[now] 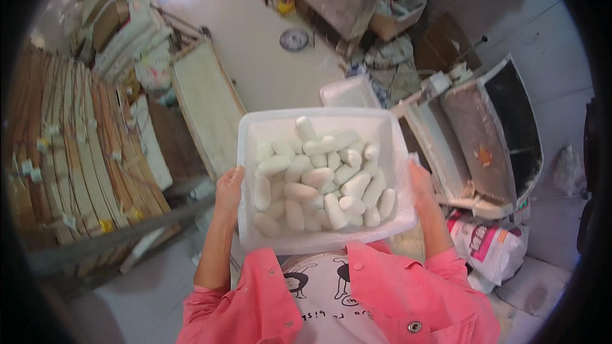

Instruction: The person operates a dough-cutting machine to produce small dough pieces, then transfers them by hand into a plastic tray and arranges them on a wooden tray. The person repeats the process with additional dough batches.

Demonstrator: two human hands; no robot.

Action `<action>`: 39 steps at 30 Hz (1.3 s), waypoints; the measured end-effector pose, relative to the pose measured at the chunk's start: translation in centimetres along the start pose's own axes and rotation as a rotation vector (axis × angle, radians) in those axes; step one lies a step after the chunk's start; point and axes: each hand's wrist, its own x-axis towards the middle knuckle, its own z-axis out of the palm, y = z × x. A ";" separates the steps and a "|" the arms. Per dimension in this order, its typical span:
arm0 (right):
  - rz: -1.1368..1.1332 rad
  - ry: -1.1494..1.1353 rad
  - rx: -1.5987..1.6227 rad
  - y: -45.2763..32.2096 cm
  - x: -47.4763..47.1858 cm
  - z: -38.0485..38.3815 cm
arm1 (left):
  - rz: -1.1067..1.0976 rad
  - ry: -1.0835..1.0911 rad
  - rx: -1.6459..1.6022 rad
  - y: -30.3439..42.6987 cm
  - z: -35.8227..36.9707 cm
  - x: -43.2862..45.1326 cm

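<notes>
Held before my chest is a white plastic basin point(325, 113), roughly rectangular with rounded corners. Inside it lies a heap of whitish, rounded oblong pieces point(300, 168); several look slightly pinkish, and I cannot tell what they are made of. My left hand point(230, 183) grips the basin's left rim. On the opposite side, my right hand point(420, 179) grips the right rim. The undersides of both hands and the basin's bottom are hidden.
To the left stand many stacked wooden-framed trays point(91, 138) and a pale framed board point(205, 100). A second white tray point(351, 93) sits beyond the basin. At right are a trough-like machine point(471, 138) and a printed plastic sack point(487, 246). A round object point(294, 40) lies on the floor.
</notes>
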 end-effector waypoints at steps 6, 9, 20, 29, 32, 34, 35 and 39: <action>-0.079 -0.053 -0.029 -8.0 13.6 4.9 | 0.012 0.115 0.110 7.6 3.3 11.0; -0.249 -0.096 -0.041 -16.4 16.2 10.4 | -0.031 0.158 0.012 12.3 3.2 15.3; -0.587 -0.316 -0.604 -45.6 27.5 33.8 | -0.063 0.104 -0.366 30.4 -3.4 38.2; -0.562 -0.300 -0.354 -62.1 38.1 49.7 | 0.105 -0.019 -0.228 51.7 -7.5 60.2; -0.589 -0.319 -0.276 -67.0 41.9 54.6 | 0.051 -0.076 -0.304 61.8 -5.7 64.2; -0.597 -0.317 -0.223 -70.5 44.7 58.1 | 0.096 -0.146 -0.404 68.2 -3.3 65.5; -0.613 -0.327 -0.194 -72.4 46.5 59.9 | 0.101 -0.164 -0.398 69.7 -3.5 68.2; -0.592 -0.388 -0.144 -78.5 54.1 67.1 | 0.049 -0.179 -0.392 74.5 -5.2 80.3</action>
